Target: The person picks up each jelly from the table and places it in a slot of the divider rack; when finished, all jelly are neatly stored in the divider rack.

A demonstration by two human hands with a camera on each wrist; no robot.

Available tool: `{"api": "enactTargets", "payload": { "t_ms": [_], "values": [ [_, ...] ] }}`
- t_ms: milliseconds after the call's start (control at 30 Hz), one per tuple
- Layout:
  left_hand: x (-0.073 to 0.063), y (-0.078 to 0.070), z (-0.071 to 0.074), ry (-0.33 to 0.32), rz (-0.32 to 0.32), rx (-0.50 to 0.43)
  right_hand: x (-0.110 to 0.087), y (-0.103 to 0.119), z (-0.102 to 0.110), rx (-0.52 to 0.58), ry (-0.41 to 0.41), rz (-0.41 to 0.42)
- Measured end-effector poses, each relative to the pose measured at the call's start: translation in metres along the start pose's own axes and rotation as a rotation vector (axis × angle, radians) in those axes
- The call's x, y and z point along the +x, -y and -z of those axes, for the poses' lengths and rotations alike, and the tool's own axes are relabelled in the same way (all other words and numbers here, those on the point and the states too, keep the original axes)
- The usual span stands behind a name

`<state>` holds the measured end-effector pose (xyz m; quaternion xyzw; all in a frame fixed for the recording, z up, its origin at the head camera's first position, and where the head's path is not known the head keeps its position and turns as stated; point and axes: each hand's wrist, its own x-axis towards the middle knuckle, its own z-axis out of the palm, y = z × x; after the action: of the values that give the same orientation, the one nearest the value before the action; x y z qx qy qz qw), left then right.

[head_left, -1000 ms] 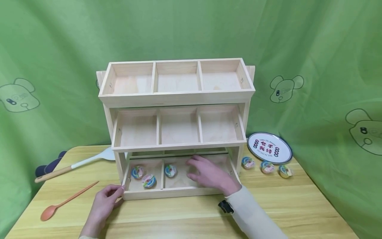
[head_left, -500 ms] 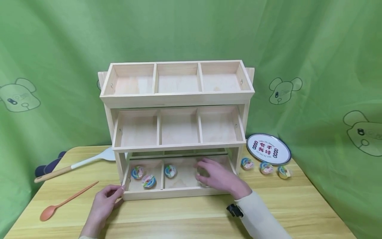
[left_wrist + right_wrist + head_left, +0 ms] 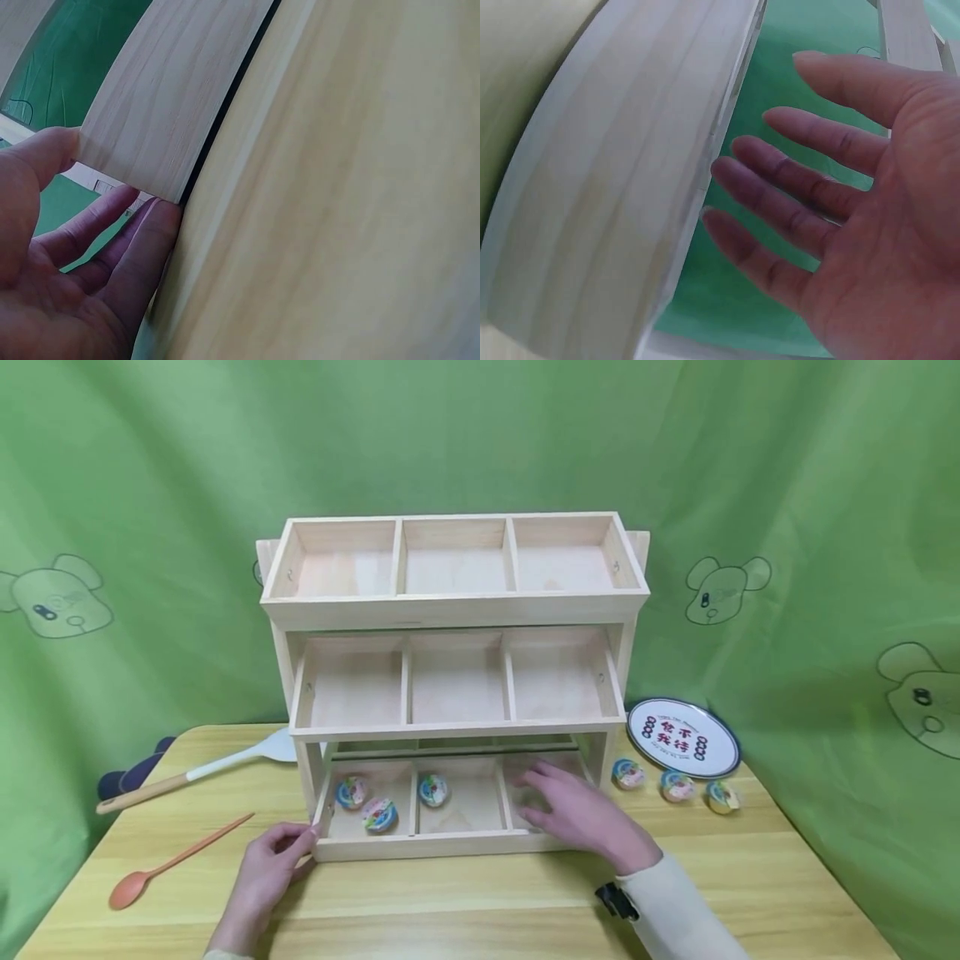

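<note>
Right hand [image 3: 558, 806] has moved over the right end of the bottom tray [image 3: 420, 848].
Its spread fingers [image 3: 771, 204] hold nothing; left hand [image 3: 270, 860] grips the left corner. Steadying seems in hand; next calls for even support.

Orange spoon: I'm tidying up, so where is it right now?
In the head view, the orange spoon lies on the table at left, between the white spatula and the left hand.

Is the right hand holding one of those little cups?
No, the right wrist view shows the right hand with its palm bare and fingers extended.
</note>
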<state>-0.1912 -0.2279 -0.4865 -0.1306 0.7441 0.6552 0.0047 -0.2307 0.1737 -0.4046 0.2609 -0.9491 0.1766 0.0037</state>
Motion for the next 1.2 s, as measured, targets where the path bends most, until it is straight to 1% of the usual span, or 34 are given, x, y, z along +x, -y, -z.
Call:
{"api": "enactTargets", "payload": {
  "t_ms": [433,567,767,1000,1200],
  "values": [
    [0.001,-0.001,0.001,0.008,0.004,0.003,-0.023,-0.009,0.010,-0.014,-0.018,-0.001],
    [0.003,0.001,0.001,0.016,0.009,-0.004,-0.029,-0.013,0.014,0.007,-0.012,-0.027],
    [0.001,0.000,0.001,0.007,0.011,-0.001,-0.034,-0.025,0.017,0.032,-0.003,-0.064],
    [0.002,0.000,0.001,0.003,0.016,-0.004,-0.039,-0.032,0.018,0.031,-0.005,-0.083],
    [0.001,-0.001,0.001,0.010,0.010,-0.002,-0.051,-0.035,0.026,0.034,-0.019,-0.092]
  ]
}}
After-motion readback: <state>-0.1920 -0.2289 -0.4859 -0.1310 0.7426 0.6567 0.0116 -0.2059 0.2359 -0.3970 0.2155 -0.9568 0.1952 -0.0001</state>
